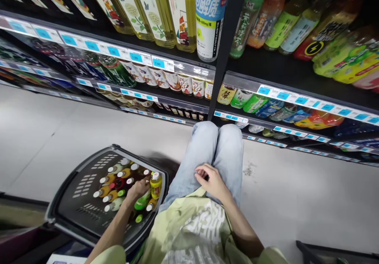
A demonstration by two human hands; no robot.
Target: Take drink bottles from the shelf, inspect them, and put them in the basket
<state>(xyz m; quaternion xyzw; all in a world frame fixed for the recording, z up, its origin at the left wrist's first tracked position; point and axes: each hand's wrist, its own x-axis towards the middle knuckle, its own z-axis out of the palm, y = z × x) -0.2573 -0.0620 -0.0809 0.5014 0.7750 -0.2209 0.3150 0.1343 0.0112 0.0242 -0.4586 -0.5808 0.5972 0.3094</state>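
My left hand (138,189) reaches down into a dark plastic shopping basket (74,212) at my left side. Its bent fingers close against the upper part of a yellow drink bottle (156,187) with a white cap, by the basket's right side; the fingertips are partly hidden. Around it stand several bottles, among them an orange one (103,191), a red-capped one (118,183) and a bright green one (142,201). Over my lap, my right hand (211,180) is loosely curled, with a gap between thumb and fingers and nothing in it.
Store shelves run across the front, with a price rail (112,50) along each level. A large electrolyte drink bottle (211,21) stands near the dark upright post (226,31). Grey floor (284,193) lies to my right, with a dark frame (331,252) at the lower right.
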